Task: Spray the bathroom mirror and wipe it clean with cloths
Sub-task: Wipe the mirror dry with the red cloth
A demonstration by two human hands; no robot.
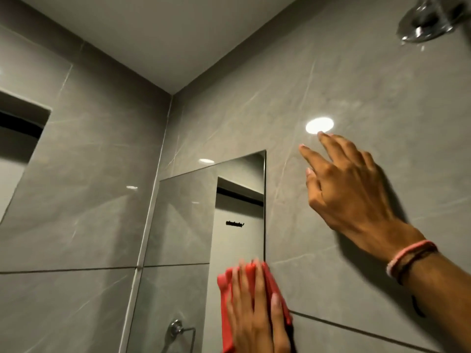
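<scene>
Two hands are at work here, and each is placed for its own reason: the left hand [254, 307] lies flat with fingers spread over a red cloth [226, 284], pressing it against the lower right part of the mirror [188, 225], right along the mirror's right edge where glass meets tile, so a broad palm likely gives even pressure across the cloth rather than a pinch. That hand is open and flat on the cloth, not clamped around it. The right hand [349, 189] is empty, fingers loosely apart, its palm near or against the grey tiled wall [382, 110] just beside the mirror; I judge it is there as a brace to steady the body, though contact with the tile cannot be confirmed. Blur on the left hand suggests wiping is under way. The mirror is fixed flush to the wall near the corner and reflects a recess and a row of hooks. A shower head [428, 21] sits high at the upper right. No spray bottle shows in view
</scene>
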